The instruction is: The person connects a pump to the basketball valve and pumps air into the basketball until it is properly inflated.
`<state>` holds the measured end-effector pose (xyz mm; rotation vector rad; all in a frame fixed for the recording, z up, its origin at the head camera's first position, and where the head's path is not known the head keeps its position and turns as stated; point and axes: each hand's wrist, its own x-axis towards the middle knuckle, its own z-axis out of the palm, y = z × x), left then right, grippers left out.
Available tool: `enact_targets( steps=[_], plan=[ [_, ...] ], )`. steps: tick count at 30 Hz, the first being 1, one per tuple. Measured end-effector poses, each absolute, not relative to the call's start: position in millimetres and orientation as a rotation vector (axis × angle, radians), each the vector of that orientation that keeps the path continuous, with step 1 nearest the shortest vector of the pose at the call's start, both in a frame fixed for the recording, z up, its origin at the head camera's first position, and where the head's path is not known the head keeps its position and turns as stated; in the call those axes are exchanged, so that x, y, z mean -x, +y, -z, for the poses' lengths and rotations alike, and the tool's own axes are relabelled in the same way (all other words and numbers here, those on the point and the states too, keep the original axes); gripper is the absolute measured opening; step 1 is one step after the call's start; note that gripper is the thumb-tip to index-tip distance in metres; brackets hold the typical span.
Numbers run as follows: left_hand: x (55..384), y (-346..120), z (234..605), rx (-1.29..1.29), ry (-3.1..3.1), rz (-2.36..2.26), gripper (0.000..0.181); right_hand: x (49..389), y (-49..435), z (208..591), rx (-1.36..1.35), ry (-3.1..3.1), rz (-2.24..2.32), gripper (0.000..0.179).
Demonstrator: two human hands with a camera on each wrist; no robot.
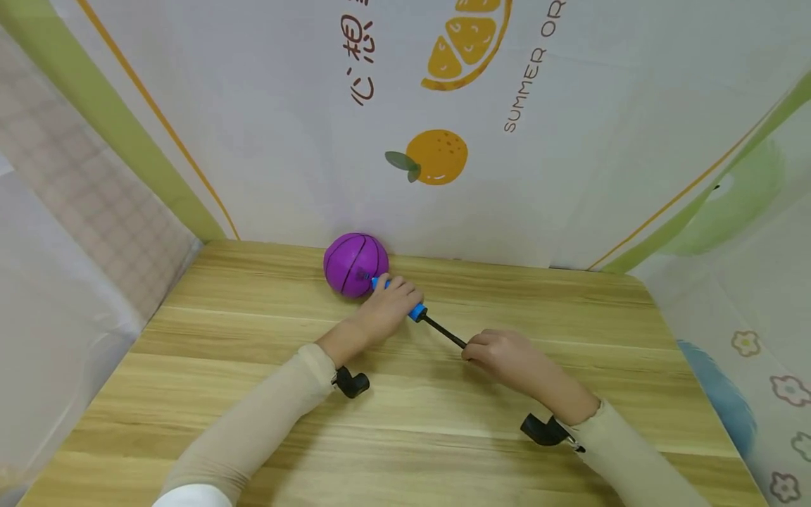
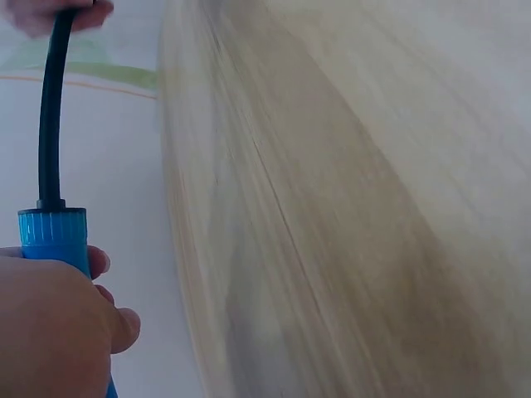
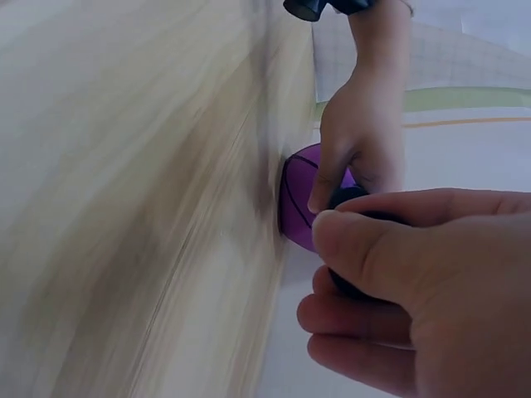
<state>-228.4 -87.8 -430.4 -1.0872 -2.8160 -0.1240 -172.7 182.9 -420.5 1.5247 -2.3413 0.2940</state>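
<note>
A purple ball with black basketball lines (image 1: 356, 265) rests on the table near its back edge. My left hand (image 1: 388, 310) grips the blue barrel of a hand pump (image 1: 417, 313), whose blue tip end points at the ball's lower right side. From the barrel a black rod (image 1: 445, 331) runs out toward the right. My right hand (image 1: 507, 359) holds the rod's far end, with fingers curled round a black handle (image 3: 353, 286) mostly hidden by them. In the left wrist view, the rod (image 2: 51, 124) stands well out of the barrel.
The wood-grain table (image 1: 405, 436) lies beneath both arms. Right behind the ball hangs a white cloth (image 1: 285, 141) printed with oranges and lettering. More printed cloth (image 1: 747, 296) borders the right side. Small black wrist mounts (image 1: 352, 383) sit at both sleeves.
</note>
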Motion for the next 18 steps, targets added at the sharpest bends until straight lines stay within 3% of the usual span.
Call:
enact_targets(
  steps=[7,18],
  plan=[
    [228.3,-87.2,428.8,1.124,-2.829,0.171,0.028,165.6,194.0,419.5,-1.530,-2.334,-0.340,0.017],
    [226.1,-78.5,427.2,1.107,-2.868,0.120,0.028,183.5,163.5,419.1,-1.514,-2.422,-0.310,0.014]
  ],
)
